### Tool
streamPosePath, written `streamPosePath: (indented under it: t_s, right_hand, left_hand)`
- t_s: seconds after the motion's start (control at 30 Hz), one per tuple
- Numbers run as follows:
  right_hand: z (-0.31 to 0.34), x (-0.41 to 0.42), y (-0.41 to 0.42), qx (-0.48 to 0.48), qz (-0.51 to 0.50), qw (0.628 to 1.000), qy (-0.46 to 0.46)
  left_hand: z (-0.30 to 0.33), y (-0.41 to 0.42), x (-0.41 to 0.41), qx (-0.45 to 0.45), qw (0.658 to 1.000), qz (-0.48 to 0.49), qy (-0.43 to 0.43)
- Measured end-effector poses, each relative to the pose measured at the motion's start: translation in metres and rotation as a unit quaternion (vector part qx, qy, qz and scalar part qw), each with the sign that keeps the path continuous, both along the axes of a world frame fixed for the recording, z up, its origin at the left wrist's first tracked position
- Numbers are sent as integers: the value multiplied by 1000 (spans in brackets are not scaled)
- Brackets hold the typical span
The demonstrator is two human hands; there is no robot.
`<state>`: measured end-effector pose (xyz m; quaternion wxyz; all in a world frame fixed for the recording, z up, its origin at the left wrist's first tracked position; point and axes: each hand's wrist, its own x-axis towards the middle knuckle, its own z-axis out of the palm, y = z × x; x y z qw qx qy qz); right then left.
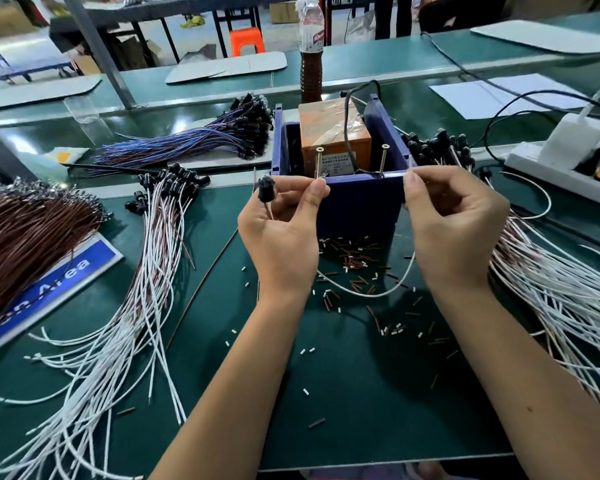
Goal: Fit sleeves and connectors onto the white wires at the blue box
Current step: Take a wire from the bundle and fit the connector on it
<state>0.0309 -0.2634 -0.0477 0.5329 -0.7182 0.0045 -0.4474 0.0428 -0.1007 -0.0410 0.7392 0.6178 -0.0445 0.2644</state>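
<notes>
Two bare hands meet at the front rim of the open blue plastic box [361, 202], which stands on the green bench mat [361, 393] in the head view. Left hand [284, 233] has thumb and forefinger pinched together at the rim beside the left of two upright brass screws [318, 162], while its other fingers curl round a small black round connector [266, 188] with short leads hanging below it. Right hand [454, 223] pinches the end of a thin white wire [371, 294] at the rim near the right screw; the wire sags in a loop under both wrists. Inside the box sits an orange taped block [333, 133] with a black cable [347, 126] over it. Short brown and white sleeve pieces [354, 258] lie scattered on the mat just before the box. Bundles of white wires with black connectors lie to the left [125, 323] and right [551, 289]. Behind the box stands a brown-filled plastic bottle [311, 53].
</notes>
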Motion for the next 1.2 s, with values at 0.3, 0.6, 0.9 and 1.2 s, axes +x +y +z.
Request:
streamPosePath:
  t_s: [0.3,0.6,0.9,1.2]
  right_hand:
    - [5,7,8,-80,-122,989,-34]
    - [12,3,19,-200,-135,970,-21]
    - [10,-4,19,-205,-127,970,-31]
    - [8,-3,18,-194,-117,974,-18]
  left_hand:
    - [4,-7,4,42,994,98,-23]
    - [6,-10,4,76,988,132,-16]
    - [7,-9,2,95,985,141,-16]
    - [9,-9,1,126,979,160,-30]
